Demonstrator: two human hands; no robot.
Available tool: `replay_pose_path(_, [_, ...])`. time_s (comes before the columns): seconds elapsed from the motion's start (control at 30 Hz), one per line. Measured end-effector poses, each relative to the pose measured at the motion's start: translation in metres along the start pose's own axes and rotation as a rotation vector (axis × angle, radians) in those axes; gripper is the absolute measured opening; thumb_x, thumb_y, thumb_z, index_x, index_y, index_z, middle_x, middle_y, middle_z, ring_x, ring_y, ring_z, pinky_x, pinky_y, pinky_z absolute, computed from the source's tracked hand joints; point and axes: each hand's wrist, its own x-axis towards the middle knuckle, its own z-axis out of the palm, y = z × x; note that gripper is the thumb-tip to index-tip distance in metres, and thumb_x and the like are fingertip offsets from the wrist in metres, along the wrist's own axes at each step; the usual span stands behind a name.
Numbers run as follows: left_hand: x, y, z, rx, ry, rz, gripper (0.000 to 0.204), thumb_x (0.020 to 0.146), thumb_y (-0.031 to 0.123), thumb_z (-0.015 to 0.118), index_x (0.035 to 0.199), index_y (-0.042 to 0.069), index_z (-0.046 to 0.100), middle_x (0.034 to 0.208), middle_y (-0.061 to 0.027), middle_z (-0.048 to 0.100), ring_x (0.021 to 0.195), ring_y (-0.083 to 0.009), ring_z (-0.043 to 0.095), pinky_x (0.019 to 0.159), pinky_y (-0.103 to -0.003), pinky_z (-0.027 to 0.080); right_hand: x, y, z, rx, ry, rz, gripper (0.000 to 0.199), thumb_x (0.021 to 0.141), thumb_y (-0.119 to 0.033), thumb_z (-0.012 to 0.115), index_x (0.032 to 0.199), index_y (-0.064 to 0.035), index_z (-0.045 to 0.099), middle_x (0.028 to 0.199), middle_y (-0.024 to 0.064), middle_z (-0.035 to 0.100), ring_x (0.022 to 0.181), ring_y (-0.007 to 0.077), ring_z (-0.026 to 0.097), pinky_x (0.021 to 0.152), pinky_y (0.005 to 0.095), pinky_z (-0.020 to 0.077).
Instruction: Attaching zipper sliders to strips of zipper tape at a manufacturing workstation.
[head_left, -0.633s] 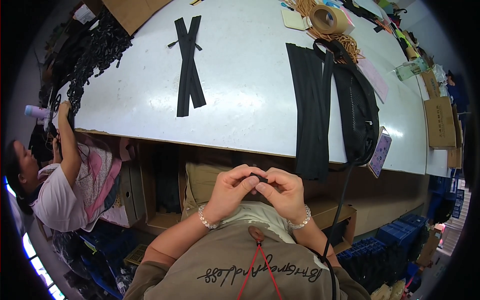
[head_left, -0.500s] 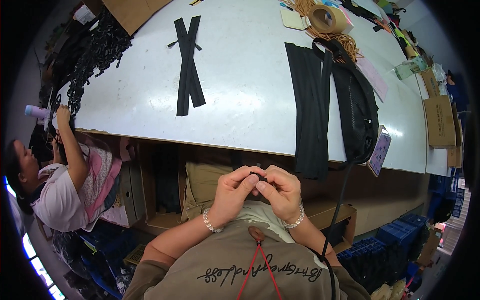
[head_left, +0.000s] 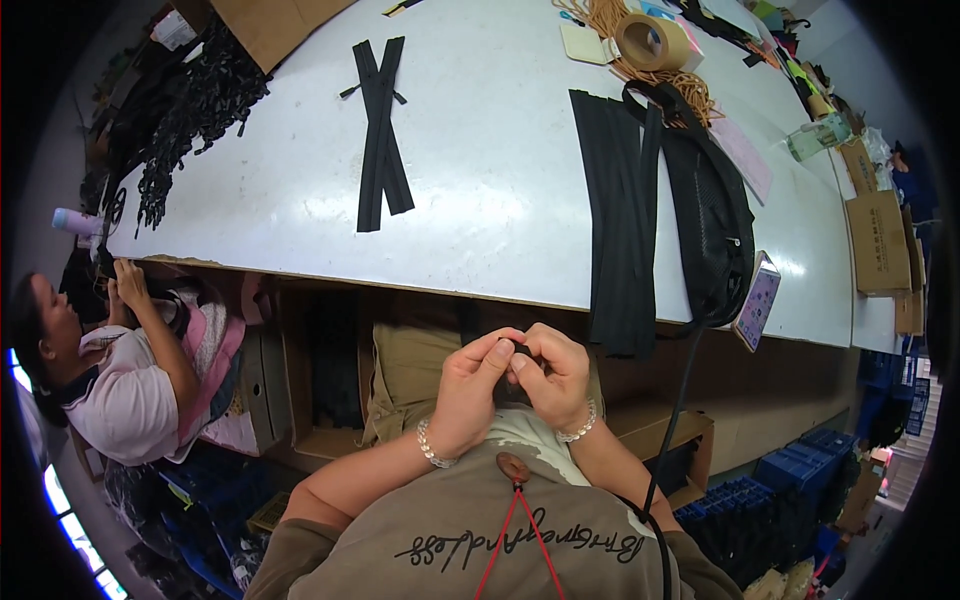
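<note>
My left hand and my right hand meet in front of my body, below the table edge. Both are closed, thumbs and fingertips pinching a small black strip. Most of it is hidden by the fingers, so its exact kind is unclear. Ahead on the white table, two black zippers lie crossed, pull tabs sticking out at the sides. Further right, several flat black zipper strips lie together, their near ends hanging over the edge.
Beside the strips rest a black bag and a phone at the edge. A tape roll and tan cord sit behind. A pile of black pulls lies far left, near a seated co-worker. A black cable runs by my right arm.
My hands have shifted slightly, fingers re-angled around the black strip, which they still pinch. The co-worker's raised hand has come down from the black pile to the table edge.
</note>
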Motion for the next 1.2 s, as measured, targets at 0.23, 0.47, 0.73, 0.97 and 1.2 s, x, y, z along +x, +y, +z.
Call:
replay_pose_path(0.23, [0.01, 0.025, -0.005, 0.041, -0.174, -0.051, 0.018, 0.092, 0.012, 0.054, 0.101, 0.0, 0.063, 0.083, 0.0003, 0.059, 0.071, -0.0064, 0.05, 0.065, -0.021, 0.044, 0.004, -0.016, -0.003, -0.011, -0.067, 0.009, 0.015, 0.081, -0.003, 0.058, 0.069, 0.0009, 0.051, 0.066, 0.0048, 0.051, 0.058, 0.0094, 0.049, 0.05, 0.0222, 0.0377])
replay_pose_path(0.47, [0.004, 0.025, 0.004, 0.053, -0.109, 0.078, 0.015, 0.09, 0.008, 0.056, 0.098, -0.001, 0.064, 0.078, 0.0009, 0.059, 0.067, -0.005, 0.05, 0.061, -0.018, 0.043, 0.009, -0.03, 0.003, -0.304, -0.043, -0.237, 0.012, 0.077, -0.001, 0.056, 0.068, -0.0005, 0.049, 0.063, 0.0082, 0.048, 0.049, 0.0176, 0.047, 0.044, 0.0287, 0.0369])
replay_pose_path(0.73, [0.003, 0.02, 0.004, -0.049, -0.045, 0.02, 0.016, 0.09, 0.009, 0.057, 0.099, -0.002, 0.064, 0.078, 0.0002, 0.059, 0.069, -0.0042, 0.051, 0.062, -0.018, 0.044, 0.016, -0.021, -0.004, -0.387, -0.102, -0.37, 0.005, 0.074, 0.0, 0.055, 0.072, -0.0008, 0.051, 0.064, 0.0101, 0.049, 0.052, 0.0236, 0.048, 0.046, 0.0321, 0.0385])
replay_pose_path(0.97, [0.002, 0.031, -0.005, 0.209, -0.137, 0.202, 0.016, 0.081, -0.001, 0.064, 0.097, 0.0, 0.064, 0.087, -0.003, 0.062, 0.075, -0.0064, 0.057, 0.066, -0.02, 0.049, 0.003, -0.024, -0.001, -0.199, 0.036, -0.339, 0.007, 0.083, -0.004, 0.059, 0.084, 0.0018, 0.057, 0.085, 0.0119, 0.057, 0.07, 0.0201, 0.054, 0.058, 0.0272, 0.0442])
replay_pose_path(1.2, [0.003, 0.034, -0.01, 0.328, -0.274, 0.471, 0.013, 0.077, -0.005, 0.066, 0.089, -0.002, 0.065, 0.087, -0.0085, 0.063, 0.079, -0.0129, 0.06, 0.068, -0.022, 0.049, -0.004, -0.028, 0.003, -0.273, 0.083, -0.397, 0.01, 0.082, -0.006, 0.062, 0.085, 0.002, 0.057, 0.085, 0.0123, 0.057, 0.07, 0.0215, 0.056, 0.059, 0.0295, 0.0451])
